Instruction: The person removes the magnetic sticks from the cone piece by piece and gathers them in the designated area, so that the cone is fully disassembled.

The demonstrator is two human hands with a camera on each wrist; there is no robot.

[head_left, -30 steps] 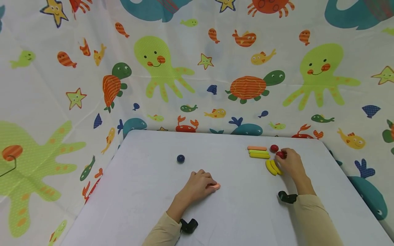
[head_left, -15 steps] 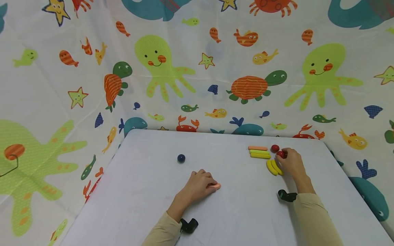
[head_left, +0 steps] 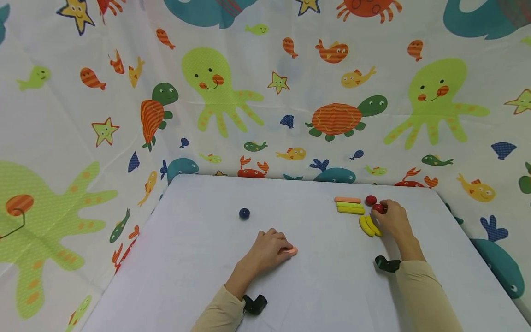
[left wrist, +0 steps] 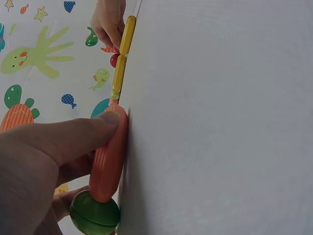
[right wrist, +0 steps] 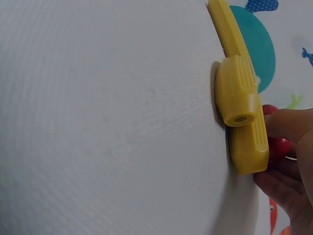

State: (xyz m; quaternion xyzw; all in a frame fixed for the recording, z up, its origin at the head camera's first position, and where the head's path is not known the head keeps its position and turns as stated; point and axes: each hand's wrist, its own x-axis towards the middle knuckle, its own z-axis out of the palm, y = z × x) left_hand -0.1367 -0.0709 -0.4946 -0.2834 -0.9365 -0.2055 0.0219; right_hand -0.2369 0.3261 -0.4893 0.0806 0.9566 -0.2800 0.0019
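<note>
In the head view my left hand [head_left: 267, 249] rests low over the table, holding a short orange bar [head_left: 291, 251]. The left wrist view shows its thumb pressed on the ribbed orange bar [left wrist: 107, 156], with a green ball [left wrist: 95, 214] at the bar's near end and fingers behind the ball. That ball is hidden in the head view. At the table's right side my right hand [head_left: 392, 221] pinches a red ball [head_left: 378, 209]. A second red ball [head_left: 371, 200] lies just beyond it. Two curved yellow bars [head_left: 369, 226] lie beside the right fingers.
Straight yellow bars [head_left: 350, 209] and one straight orange bar [head_left: 347, 200] lie stacked side by side left of the red balls. A dark blue ball [head_left: 244, 213] sits alone on the white table [head_left: 199, 258]. Behind stands a sea-animal curtain [head_left: 290, 64].
</note>
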